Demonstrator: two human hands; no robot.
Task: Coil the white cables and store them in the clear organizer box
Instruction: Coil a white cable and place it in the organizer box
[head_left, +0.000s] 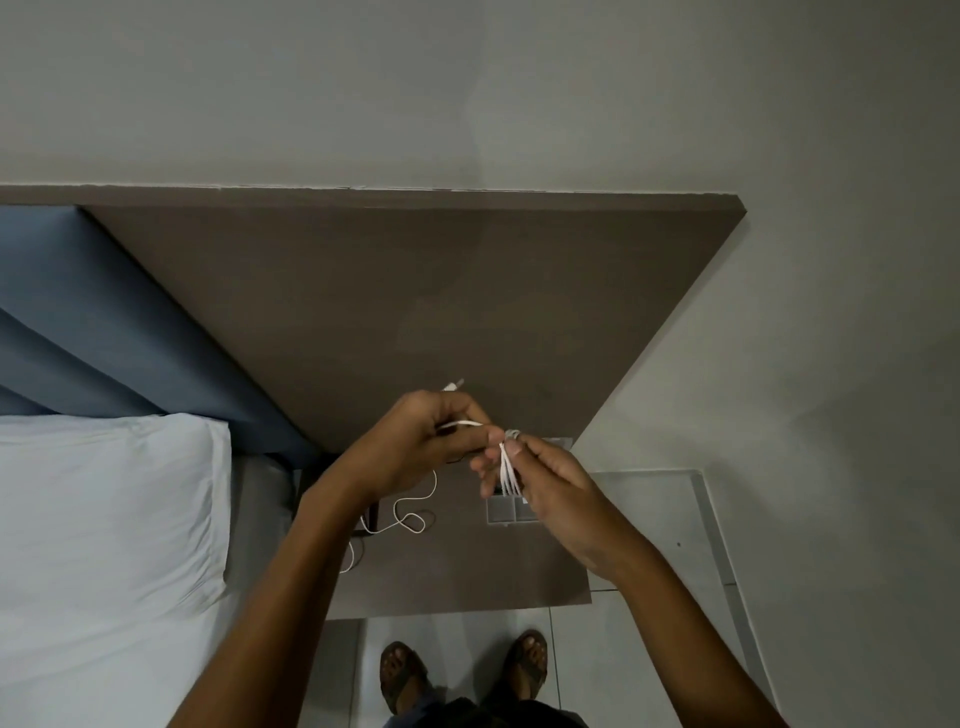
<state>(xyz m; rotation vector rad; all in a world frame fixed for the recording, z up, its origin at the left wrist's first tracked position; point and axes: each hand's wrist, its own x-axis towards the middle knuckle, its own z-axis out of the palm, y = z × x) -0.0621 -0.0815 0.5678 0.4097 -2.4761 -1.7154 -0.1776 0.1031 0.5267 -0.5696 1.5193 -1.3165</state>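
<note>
A folded bundle of white cable (508, 470) hangs from my right hand (550, 486), pinched between thumb and fingers above the brown side table (467, 566). My left hand (415, 441) grips the free end of the same cable, wrapped around the bundle's top; its plug (453, 386) sticks up past my knuckles. A second white cable (402, 512) lies loose in loops on the table below my left hand. The clear organizer box (511, 510) sits on the table under my right hand, partly hidden by it.
A bed with a white pillow (104, 509) and blue headboard (104, 312) lies to the left. A brown wall panel (415, 286) rises behind the table. My sandalled feet (462, 670) stand on the tiled floor at the table's front edge.
</note>
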